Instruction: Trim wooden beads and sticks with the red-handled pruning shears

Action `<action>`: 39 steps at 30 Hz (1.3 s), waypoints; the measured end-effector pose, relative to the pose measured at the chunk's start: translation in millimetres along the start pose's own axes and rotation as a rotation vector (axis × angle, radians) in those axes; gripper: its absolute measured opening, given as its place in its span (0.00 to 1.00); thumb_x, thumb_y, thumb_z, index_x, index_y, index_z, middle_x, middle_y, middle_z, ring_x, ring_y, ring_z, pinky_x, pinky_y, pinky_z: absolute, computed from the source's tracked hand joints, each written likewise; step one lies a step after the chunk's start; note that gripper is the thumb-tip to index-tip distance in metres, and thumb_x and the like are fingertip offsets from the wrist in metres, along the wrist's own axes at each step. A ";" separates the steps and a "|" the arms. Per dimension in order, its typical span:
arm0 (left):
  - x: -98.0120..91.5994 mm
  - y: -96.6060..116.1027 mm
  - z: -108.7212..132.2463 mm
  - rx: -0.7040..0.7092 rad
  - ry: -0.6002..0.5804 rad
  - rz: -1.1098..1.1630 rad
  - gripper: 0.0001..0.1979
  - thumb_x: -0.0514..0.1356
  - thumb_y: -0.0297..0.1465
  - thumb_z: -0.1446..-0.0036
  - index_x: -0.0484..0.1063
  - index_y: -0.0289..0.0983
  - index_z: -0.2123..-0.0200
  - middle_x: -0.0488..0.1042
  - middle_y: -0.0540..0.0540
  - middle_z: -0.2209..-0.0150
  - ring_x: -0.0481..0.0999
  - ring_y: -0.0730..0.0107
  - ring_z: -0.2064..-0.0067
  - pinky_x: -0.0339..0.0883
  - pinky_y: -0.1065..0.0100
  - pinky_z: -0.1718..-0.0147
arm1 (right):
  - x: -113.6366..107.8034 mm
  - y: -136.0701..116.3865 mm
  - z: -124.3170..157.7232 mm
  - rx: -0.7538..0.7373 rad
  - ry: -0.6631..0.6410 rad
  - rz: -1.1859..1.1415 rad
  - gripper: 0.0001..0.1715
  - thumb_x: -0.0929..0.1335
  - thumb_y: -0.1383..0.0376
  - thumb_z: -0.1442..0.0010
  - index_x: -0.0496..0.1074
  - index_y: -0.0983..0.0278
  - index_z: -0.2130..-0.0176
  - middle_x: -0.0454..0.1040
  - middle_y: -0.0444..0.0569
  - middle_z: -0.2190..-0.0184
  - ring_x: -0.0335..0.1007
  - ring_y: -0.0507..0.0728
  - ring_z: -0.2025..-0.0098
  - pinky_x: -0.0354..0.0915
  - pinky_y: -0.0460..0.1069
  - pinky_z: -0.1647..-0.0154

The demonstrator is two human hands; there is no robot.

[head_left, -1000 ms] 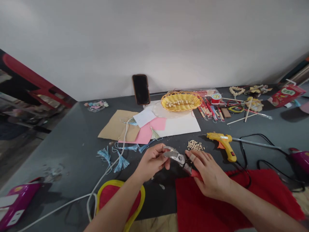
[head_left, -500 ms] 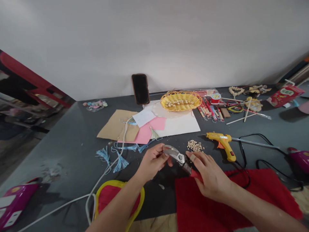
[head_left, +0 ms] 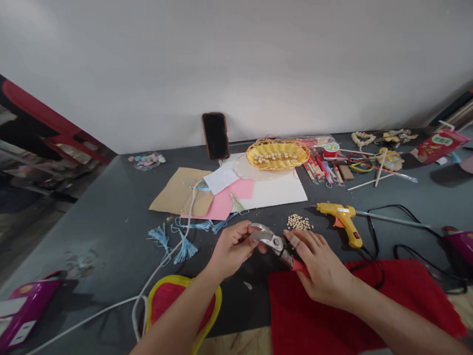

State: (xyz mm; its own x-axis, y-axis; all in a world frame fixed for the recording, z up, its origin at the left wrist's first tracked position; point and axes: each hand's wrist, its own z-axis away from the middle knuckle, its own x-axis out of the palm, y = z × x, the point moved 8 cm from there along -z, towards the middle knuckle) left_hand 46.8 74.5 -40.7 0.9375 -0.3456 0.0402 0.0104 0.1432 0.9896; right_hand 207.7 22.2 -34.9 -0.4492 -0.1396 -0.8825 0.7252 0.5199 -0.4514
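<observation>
Between left hand (head_left: 232,250) and right hand (head_left: 321,266), red-handled shears (head_left: 273,241)

Left forearm (head_left: 172,320) and right forearm (head_left: 402,320) are bare and enter from the near edge, angled inward toward centre. Left hand (head_left: 232,249): fingers curled and closed in a grip, wrist slightly bent. Right hand (head_left: 321,266): back of hand up, fingers (head_left: 308,241) extended toward the far left and closed over the held item. A tan plaster wraps one right finger (head_left: 294,241). The hands stand just apart, not touching.
</observation>
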 end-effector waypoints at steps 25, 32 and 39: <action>1.4 1.5 2.5 0.018 -0.004 -0.031 0.13 0.61 0.39 0.43 0.73 0.34 0.68 0.74 0.47 0.78 0.56 0.80 0.83 0.48 0.75 0.85 | 0.7 -0.7 0.2 -0.017 -0.010 0.013 0.44 0.63 0.73 0.49 0.48 0.66 0.35 0.61 0.60 0.41 0.55 0.66 0.41 0.58 0.64 0.42; 7.4 -0.6 1.3 -0.027 -0.107 0.174 0.19 0.65 0.45 0.48 0.72 0.32 0.68 0.74 0.47 0.81 0.54 0.82 0.85 0.45 0.75 0.85 | -0.7 -3.4 0.4 -0.041 0.000 -0.012 0.45 0.64 0.74 0.50 0.50 0.66 0.35 0.63 0.61 0.43 0.58 0.67 0.43 0.61 0.65 0.44; 9.3 -0.7 2.7 -0.047 -0.059 0.087 0.20 0.62 0.47 0.45 0.70 0.33 0.71 0.75 0.46 0.80 0.54 0.83 0.85 0.45 0.75 0.86 | 4.6 -6.7 3.3 -0.049 0.030 -0.011 0.34 0.61 0.74 0.47 0.57 0.69 0.40 0.70 0.61 0.48 0.68 0.65 0.51 0.70 0.61 0.53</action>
State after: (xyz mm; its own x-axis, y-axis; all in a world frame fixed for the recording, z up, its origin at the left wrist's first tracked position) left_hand 54.5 68.6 -40.6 0.9134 -0.3842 0.1348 -0.0523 0.2176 0.9746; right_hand 202.5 15.3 -36.3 -0.4735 -0.1204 -0.8725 0.6936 0.5595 -0.4537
